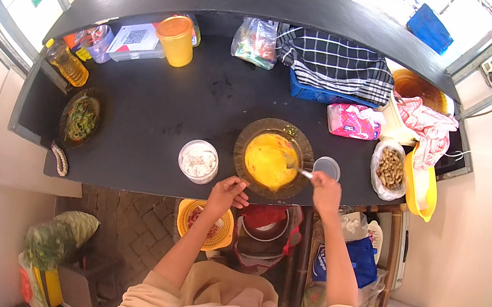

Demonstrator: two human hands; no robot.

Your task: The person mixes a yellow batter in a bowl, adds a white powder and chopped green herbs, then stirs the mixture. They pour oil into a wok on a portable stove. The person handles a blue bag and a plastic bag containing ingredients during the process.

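A dark, wide-rimmed plate [242,172] near the front edge of the black counter holds a yellow, egg-like liquid [267,159] with red and green bits. My right hand [325,194] grips the handle of a metal spoon [304,172], whose bowl dips into the liquid. At the plate's lower left rim, my left hand [228,194] has its thumb and fingertips against the edge. Left of the plate stands an uncovered round tub [198,161] of white powder. A translucent round lid [327,169] lies just right of the plate, close to my right hand.
Farther left are a dish of cut greens [81,119] and an oil bottle [67,63]. A yellow canister [176,40] stands at the back. To the right are a tissue pack [355,122], a bag of peanuts [390,169] and a yellow basin [422,189]. Below the counter sits a yellow colander [224,236].
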